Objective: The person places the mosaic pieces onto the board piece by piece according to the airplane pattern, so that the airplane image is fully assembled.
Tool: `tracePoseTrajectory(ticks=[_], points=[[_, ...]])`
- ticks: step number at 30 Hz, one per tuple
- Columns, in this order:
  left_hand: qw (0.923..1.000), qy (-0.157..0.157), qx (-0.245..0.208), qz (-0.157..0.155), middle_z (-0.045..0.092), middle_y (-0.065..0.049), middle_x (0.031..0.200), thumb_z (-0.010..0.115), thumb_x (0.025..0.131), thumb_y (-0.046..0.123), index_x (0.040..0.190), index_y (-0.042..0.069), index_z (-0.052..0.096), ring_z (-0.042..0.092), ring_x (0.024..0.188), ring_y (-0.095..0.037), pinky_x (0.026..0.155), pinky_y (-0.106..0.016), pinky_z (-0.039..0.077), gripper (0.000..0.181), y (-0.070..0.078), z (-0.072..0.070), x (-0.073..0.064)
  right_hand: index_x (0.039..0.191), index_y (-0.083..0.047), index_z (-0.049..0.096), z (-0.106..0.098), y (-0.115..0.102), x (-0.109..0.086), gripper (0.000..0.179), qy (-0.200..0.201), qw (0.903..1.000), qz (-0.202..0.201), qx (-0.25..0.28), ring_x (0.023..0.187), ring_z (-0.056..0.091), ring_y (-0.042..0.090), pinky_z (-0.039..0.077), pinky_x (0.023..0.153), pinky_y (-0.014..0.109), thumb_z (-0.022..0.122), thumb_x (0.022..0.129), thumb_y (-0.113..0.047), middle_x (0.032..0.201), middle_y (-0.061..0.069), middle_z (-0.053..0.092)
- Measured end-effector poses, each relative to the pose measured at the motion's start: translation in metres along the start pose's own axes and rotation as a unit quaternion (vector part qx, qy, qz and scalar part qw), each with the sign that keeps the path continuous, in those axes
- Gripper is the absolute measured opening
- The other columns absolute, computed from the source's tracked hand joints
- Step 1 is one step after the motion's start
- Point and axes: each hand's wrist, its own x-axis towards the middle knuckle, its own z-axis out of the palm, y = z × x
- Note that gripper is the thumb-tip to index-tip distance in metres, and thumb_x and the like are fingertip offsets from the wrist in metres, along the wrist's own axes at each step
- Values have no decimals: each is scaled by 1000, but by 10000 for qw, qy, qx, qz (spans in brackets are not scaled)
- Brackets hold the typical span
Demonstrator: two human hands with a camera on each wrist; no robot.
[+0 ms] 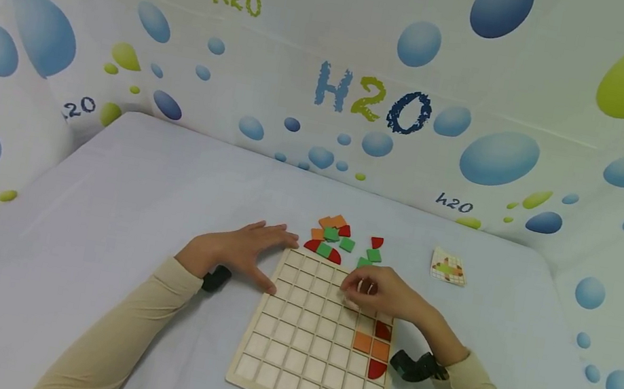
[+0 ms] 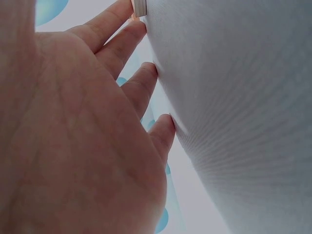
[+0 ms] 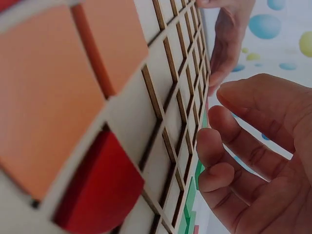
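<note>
A wooden grid board [image 1: 289, 332] lies on the table. Orange square tiles [image 1: 363, 343] and two red rounded tiles [image 1: 377, 370] sit in cells along its right side. My left hand [image 1: 244, 248] is spread at the board's upper left corner, thumb and fingertips near the edge; its fingers [image 2: 122, 48] look straight in the left wrist view. Over the board's upper right part is my right hand [image 1: 385, 293], fingers loosely bent. In the right wrist view its fingers [image 3: 214, 146] and thumb show nothing between them. An orange tile [image 3: 44, 97] and a red tile [image 3: 105, 190] appear close by there.
Beyond the board's far edge lie loose green tiles [image 1: 347, 245], orange tiles [image 1: 337, 221] and red tiles [image 1: 376, 242]. A small pattern card [image 1: 448, 267] lies farther right. A printed sheet [image 1: 289, 32] hangs behind the white table [image 1: 167, 170].
</note>
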Motion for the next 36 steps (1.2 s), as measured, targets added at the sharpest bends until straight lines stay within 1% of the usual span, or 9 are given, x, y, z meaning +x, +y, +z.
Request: tracePoseTrajectory(ticks=[4,7,14,20,24,28,31,34,36], points=[[10000,-11,-30,-36,34,-11,156,83,75,42,144,9,42,16,149,-34,119,-57,7,87,2,0,0,101,-1,70,-2,1,6,11,135,9998,124,-95,72,59,9,54,66,25,64,92,-4,95,8,69],[10000,-19,-50,-52,34,-11,156,83,75,41,144,9,43,16,149,-34,119,-57,7,87,3,-1,0,102,-2,70,-4,4,10,11,243,9995,148,-127,74,61,11,55,68,26,64,92,-4,96,8,69],[10000,-40,-17,-54,34,-11,156,83,76,41,144,8,43,16,148,-34,119,-57,7,86,5,-2,1,101,0,70,-11,12,21,12,150,9994,308,-65,73,63,13,55,69,25,63,93,-6,92,8,69],[9999,-50,-84,-63,34,-13,156,83,76,40,144,7,43,16,148,-35,118,-58,7,86,8,-6,-1,102,2,69,-16,12,32,12,139,9994,319,-15,79,67,21,56,73,28,62,94,-5,95,12,70],[9999,-41,-73,-74,34,-12,156,83,76,40,144,8,43,16,148,-35,118,-58,6,86,7,-7,-2,102,3,69,-18,11,41,13,287,9992,287,-41,84,68,25,58,77,31,62,94,-4,97,14,69],[10000,-40,-55,-39,33,-11,156,83,76,41,144,8,43,16,148,-35,118,-59,6,85,5,-6,-1,104,5,67,-18,11,49,14,426,9984,356,97,88,68,29,58,79,35,61,94,-2,99,16,69],[9999,-57,-107,-51,33,-11,156,83,76,40,144,8,43,15,149,-35,118,-59,6,85,4,-6,-1,104,5,68,-17,13,55,14,504,9976,452,161,89,67,27,57,80,34,62,94,-3,99,15,69],[9999,-74,-132,-69,33,-12,156,83,76,40,144,8,42,15,148,-35,118,-59,6,86,4,-5,-2,102,5,68,-16,14,60,13,569,9973,441,154,88,67,26,57,79,32,62,94,-3,98,15,69],[9999,-88,-107,-72,32,-12,157,82,76,41,145,9,42,15,148,-35,118,-59,6,86,4,-5,-1,102,5,68,-15,13,63,13,597,9971,437,198,89,68,27,57,78,33,62,94,-2,100,17,69]])
